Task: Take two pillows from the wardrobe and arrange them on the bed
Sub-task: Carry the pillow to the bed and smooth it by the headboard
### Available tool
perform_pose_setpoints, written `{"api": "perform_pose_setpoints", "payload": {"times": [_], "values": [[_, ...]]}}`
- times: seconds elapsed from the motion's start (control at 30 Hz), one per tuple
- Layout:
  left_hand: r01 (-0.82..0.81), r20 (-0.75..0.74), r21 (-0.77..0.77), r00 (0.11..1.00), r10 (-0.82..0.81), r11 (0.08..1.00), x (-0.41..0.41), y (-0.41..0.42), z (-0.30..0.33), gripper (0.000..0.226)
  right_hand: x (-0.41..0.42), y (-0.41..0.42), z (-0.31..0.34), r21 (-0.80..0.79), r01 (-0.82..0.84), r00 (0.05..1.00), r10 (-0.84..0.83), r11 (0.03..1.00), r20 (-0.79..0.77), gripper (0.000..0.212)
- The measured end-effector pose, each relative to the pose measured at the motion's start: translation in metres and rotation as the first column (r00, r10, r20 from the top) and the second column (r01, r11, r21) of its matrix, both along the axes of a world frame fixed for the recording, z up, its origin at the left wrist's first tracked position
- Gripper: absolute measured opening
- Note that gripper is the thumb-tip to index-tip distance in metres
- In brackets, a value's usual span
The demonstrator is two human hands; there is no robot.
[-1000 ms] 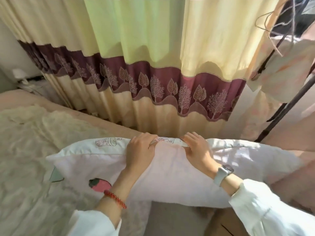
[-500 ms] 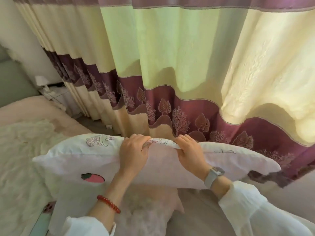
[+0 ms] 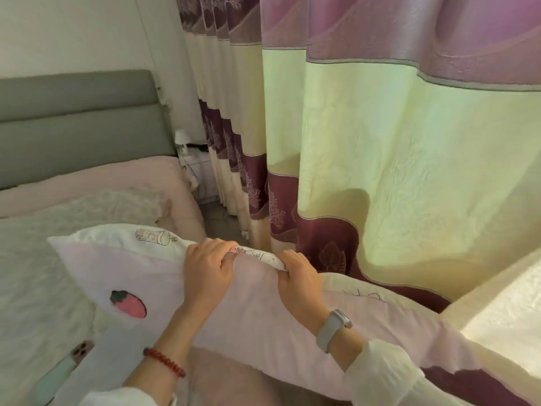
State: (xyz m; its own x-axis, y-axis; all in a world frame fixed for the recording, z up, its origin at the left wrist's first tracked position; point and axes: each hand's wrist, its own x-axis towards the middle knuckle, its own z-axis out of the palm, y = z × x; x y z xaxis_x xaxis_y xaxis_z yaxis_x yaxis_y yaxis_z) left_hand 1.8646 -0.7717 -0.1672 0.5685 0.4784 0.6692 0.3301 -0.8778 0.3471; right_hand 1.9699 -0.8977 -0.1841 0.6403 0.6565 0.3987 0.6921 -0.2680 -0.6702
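A long white pillow with small printed drawings and a pink strawberry patch is held lengthwise in front of me, above the bed's right side. My left hand grips its top edge near the middle, fingers curled over the seam. My right hand grips the same edge just to the right, a grey watch on its wrist. The bed with its pale fluffy cover lies to the left and below. Another pillow shows at the lower left, with a phone-shaped print.
A grey padded headboard stands at the far left against the white wall. A long curtain in purple, green and cream hangs close on the right. A small white bedside unit with cables sits between bed and curtain.
My view has swung left toward the headboard, and the pillow has come along with both hands. The clothes rack on the right has left the view. Both hands keep their grip.
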Motion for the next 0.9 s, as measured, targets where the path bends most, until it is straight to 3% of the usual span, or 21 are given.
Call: {"api": "perform_pose_setpoints", "payload": {"times": [0.37, 0.7, 0.9], "values": [[-0.286, 0.042, 0.078, 0.958, 0.283, 0.955, 0.035, 0.111, -0.005, 0.027, 0.063, 0.138, -0.001, 0.033, -0.283, 0.958, 0.284, 0.959, -0.035, 0.019], [-0.561, -0.004, -0.091, 0.826, 0.563, 0.823, 0.065, 0.307, -0.02, 0.013, 0.115, 0.377, -0.007, -0.085, -0.489, 0.871, 0.482, 0.868, -0.092, 0.026], [-0.652, -0.027, -0.048, 0.758, 0.651, 0.757, 0.085, 0.412, 0.006, 0.016, 0.143, 0.51, 0.01, -0.046, -0.604, 0.795, 0.598, 0.795, -0.101, 0.034]]}}
